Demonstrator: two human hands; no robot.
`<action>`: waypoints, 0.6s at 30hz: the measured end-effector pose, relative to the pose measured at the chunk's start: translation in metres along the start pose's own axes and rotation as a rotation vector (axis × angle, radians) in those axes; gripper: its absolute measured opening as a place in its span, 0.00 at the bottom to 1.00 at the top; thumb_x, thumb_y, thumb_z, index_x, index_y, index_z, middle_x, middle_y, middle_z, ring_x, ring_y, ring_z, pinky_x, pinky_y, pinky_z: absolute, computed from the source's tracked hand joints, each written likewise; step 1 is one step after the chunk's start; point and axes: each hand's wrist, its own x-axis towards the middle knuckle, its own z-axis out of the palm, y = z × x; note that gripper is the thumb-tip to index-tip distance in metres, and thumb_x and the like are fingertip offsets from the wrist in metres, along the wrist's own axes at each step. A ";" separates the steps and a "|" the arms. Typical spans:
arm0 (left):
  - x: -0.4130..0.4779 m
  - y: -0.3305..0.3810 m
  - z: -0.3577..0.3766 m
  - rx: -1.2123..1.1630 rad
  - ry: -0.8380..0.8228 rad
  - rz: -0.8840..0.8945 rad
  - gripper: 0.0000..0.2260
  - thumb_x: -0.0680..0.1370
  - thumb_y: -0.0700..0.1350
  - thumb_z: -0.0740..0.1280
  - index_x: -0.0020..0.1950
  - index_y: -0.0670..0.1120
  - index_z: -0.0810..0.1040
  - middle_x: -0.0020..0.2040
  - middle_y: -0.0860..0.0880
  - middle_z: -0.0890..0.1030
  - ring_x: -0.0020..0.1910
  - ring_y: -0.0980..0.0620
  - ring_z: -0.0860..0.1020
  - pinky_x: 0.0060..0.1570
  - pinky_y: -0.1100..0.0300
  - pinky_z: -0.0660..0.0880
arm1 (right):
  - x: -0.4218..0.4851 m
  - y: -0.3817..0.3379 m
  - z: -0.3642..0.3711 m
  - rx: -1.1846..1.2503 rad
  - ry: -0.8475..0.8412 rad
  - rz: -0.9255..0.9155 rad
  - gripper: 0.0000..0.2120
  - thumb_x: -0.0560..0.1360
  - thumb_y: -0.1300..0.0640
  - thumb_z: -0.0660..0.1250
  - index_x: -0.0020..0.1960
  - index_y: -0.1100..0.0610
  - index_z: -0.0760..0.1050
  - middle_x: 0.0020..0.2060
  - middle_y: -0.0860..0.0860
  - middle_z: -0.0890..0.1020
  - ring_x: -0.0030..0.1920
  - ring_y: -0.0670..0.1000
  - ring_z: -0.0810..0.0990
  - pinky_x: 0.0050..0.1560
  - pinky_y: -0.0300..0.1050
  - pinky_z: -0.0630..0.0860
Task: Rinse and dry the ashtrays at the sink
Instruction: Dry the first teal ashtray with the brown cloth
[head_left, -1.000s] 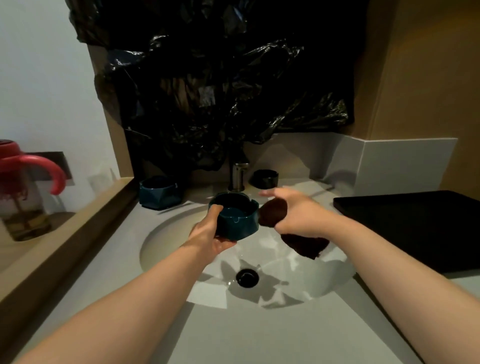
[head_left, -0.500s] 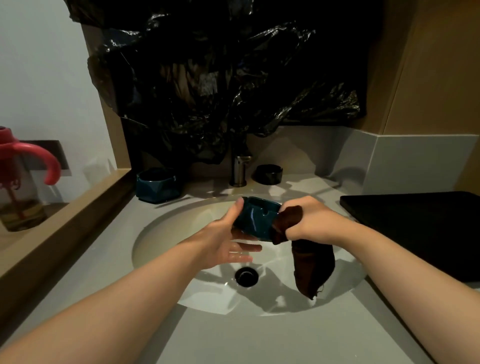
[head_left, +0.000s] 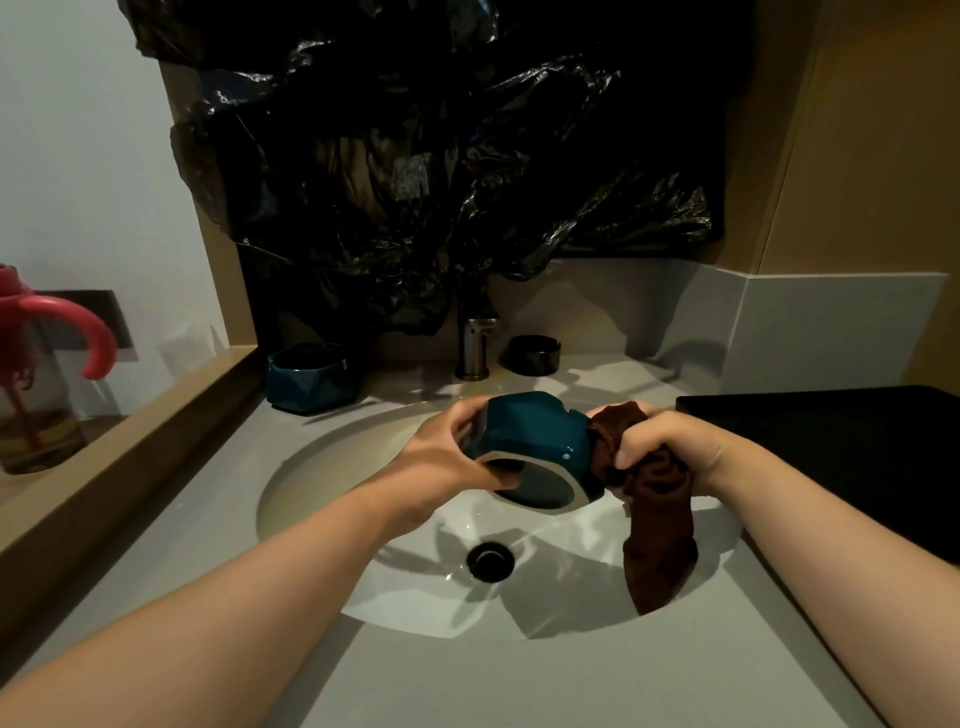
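Teal ashtray (head_left: 311, 376) on counter (head_left: 519, 675) back left, my left grip (head_left: 441, 462) clamped on second teal ashtray (head_left: 535, 447), tipped sideways over sink (head_left: 322, 478), black ashtray (head_left: 535, 354) behind, my right grip (head_left: 670, 447) clamped on cloth (head_left: 660, 519) touching that tipped ashtray's rim.

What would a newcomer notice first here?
The teal ashtray sits tipped on its side above the sink basin, held by the left hand while the right hand grips a brown cloth against its mouth. Behind, crumpled black plastic hangs over the faucet.
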 end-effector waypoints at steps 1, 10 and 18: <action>0.000 -0.001 0.000 0.017 0.015 0.001 0.31 0.64 0.32 0.78 0.56 0.61 0.72 0.59 0.57 0.78 0.63 0.53 0.75 0.62 0.55 0.75 | 0.000 0.001 0.000 0.020 0.001 0.008 0.18 0.48 0.63 0.68 0.38 0.65 0.72 0.29 0.58 0.76 0.27 0.53 0.77 0.28 0.40 0.74; -0.008 0.008 0.005 0.276 0.013 0.119 0.33 0.64 0.38 0.79 0.59 0.65 0.70 0.57 0.61 0.76 0.59 0.59 0.75 0.57 0.65 0.75 | 0.001 0.000 -0.003 -0.024 0.053 0.067 0.22 0.46 0.63 0.67 0.40 0.65 0.70 0.29 0.59 0.76 0.27 0.53 0.77 0.28 0.39 0.74; -0.016 0.011 0.018 0.889 -0.064 0.243 0.36 0.71 0.50 0.73 0.75 0.58 0.59 0.67 0.58 0.69 0.64 0.55 0.70 0.63 0.59 0.71 | 0.007 -0.006 0.014 -0.335 0.130 0.181 0.11 0.55 0.64 0.67 0.38 0.63 0.76 0.32 0.57 0.79 0.31 0.51 0.80 0.32 0.37 0.75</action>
